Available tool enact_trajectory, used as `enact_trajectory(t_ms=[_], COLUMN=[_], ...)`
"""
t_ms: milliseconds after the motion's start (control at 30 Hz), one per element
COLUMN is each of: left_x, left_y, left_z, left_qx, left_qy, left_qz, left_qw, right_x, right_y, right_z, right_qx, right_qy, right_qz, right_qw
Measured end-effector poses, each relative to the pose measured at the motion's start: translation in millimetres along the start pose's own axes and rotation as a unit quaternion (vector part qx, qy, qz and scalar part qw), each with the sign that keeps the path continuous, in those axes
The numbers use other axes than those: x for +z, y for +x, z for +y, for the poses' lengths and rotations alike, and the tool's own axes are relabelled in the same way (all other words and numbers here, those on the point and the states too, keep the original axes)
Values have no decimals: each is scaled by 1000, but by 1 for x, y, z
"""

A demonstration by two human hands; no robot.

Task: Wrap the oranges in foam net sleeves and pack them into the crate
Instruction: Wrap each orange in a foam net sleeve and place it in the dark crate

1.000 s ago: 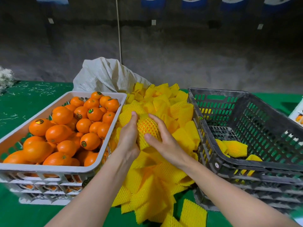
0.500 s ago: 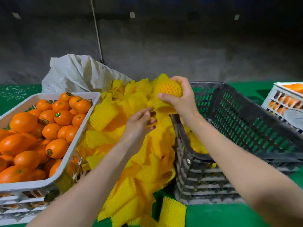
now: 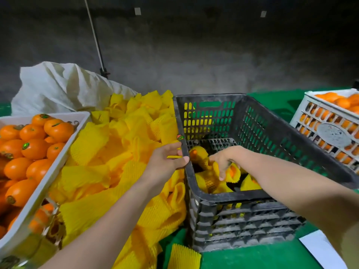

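**Setting a Wrapped Orange Down in the Black Crate**

Low inside the black crate [image 3: 252, 121], near the middle of the green tabletop [image 3: 252, 259]: the right grip [image 3: 223, 160], fingers curled round a wrapped orange [image 3: 233, 172]. Held close to the crate floor, most likely to set the fruit down softly and not drop it. Placed right beside the other wrapped oranges [image 3: 196, 153], so as to fill the near end of the crate first.

Just outside the crate's left wall, over the pile of foam net sleeves [image 3: 116, 152]: the left grip [image 3: 165, 162], fingers loosely bent, no clear hold on anything. Probably waiting there to pick up a new sleeve fast.

Sleeves heaped between the two crates, easy to reach for both hands. Bare oranges [image 3: 33, 150] piled in a white crate [image 3: 81, 117] at the left edge, close to the left grip for the same reason.

Counted:
- one black crate
- about four or five wrapped oranges inside, hard to tell for sure
- far too many sleeves to count, plus one lying alone near the front edge
- two white crates of bare oranges, the second white crate [image 3: 330, 133] at the right edge
- one pale sack [image 3: 58, 88] by the far edge
- one white sheet [image 3: 322, 249] at the near right corner
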State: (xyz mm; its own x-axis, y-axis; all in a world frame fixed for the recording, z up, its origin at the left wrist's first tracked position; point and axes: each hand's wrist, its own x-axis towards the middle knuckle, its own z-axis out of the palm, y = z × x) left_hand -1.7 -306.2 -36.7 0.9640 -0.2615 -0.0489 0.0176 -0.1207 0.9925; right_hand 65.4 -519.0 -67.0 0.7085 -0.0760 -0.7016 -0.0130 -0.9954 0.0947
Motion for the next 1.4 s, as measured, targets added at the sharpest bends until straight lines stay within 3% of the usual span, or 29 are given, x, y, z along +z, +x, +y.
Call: enact_trajectory(t_ms=[133,200,233,300,367,400,467,567,700,833,933,1067,1133,1200,1267,1400], left_x=[-3,-8,-14,-32,-57,-71,-100,-137,-172,-193,-199,-196,-190,-184,-180,-176], left_y=[-9,-14,-16,-20,-23,-25,-29,-39,-57,-71,-77,-81,-81,-80,-79,-76], left_z=[-2,-2,-1,2,5,6,7,3,-8,-19,-25,-28,-25,-20,-13,2], left_qx=[3,-2,-6,-9,-9,-7,-4,-2,1,0,-13,-39,-33,-4,38,93], left_qy=[-10,-25,-36,-54,-66,-71,-74,-91,-87,-88,-86,-69,-60,-31,-2,5], left_qz=[6,6,10,25,59,81,131,193,228,228,211,164,163,169,152,96], left_qw=[1000,1000,999,998,996,994,989,977,970,970,974,983,984,985,988,991], right_x=[-13,-23,-29,-39,-45,-46,-44,-36,-9,20,21,2,-6,-10,-13,-9], right_y=[-13,-30,-42,-68,-92,-104,-120,-120,-98,-74,-65,-72,-82,-96,-112,-135], right_z=[-8,-15,-22,-40,-66,-81,-114,-166,-216,-234,-229,-213,-205,-199,-197,-199], right_qx=[-18,-54,-73,-109,-167,-204,-275,-322,-249,-180,-189,-162,-164,-201,-268,-389], right_qy=[-5,34,69,168,252,270,253,74,-114,-150,-103,57,151,263,403,576], right_qz=[66,192,281,450,558,579,555,412,238,227,320,406,466,518,490,294], right_qw=[998,979,955,870,773,742,743,849,932,945,923,898,856,789,725,656])
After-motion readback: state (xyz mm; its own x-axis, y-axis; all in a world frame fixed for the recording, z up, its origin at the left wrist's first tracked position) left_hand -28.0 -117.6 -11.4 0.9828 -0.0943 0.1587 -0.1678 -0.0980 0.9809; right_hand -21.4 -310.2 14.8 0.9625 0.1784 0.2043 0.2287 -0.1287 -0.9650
